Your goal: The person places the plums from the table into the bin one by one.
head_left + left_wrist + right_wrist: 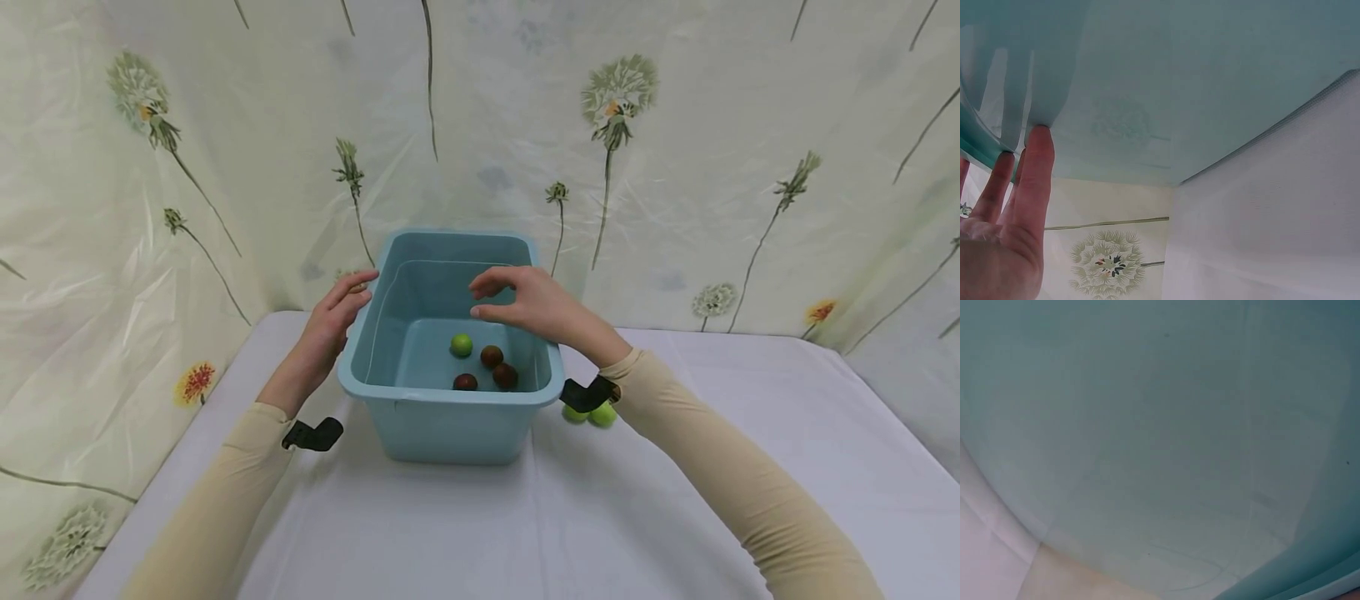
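Observation:
A light blue plastic bin (453, 425) stands on the white-covered table. Inside, on its floor, lie a small green ball-like fruit (461, 345) and several dark reddish-brown round ones (505, 377). My left hand (322, 337) is at the bin's left side, fingers extended; in the left wrist view its fingertips (1040, 134) are right at the bin's outer wall. Over the right half of the bin is my right hand (528, 304), fingers bent and thumb apart, with nothing visible between them. The right wrist view shows mostly the bin's wall (1166, 437), with hardly any hand.
More small green round fruits (602, 414) lie on the table just right of the bin, partly behind the right wrist's black camera mount (588, 393). The white tablecloth (600, 533) spreads around the bin. A flower-printed plastic sheet (480, 192) hangs behind the table.

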